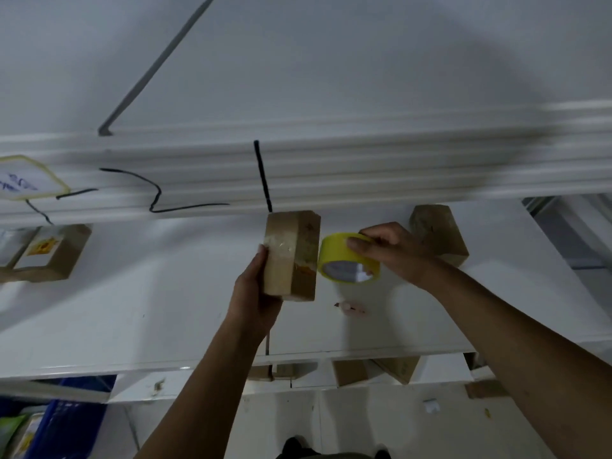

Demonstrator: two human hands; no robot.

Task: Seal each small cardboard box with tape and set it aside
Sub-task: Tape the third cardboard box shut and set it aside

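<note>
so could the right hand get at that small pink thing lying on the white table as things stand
Probably not right away: the right hand is full, gripping the yellow tape roll. The small pink object lies uncovered on the white table just below it.

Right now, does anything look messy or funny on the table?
Not much. A small pinkish thing lies loose on the white table, too blurry to name. Black cables wriggle along the back. Otherwise the left hand holds the box and the right hand holds the yellow tape roll.
</note>
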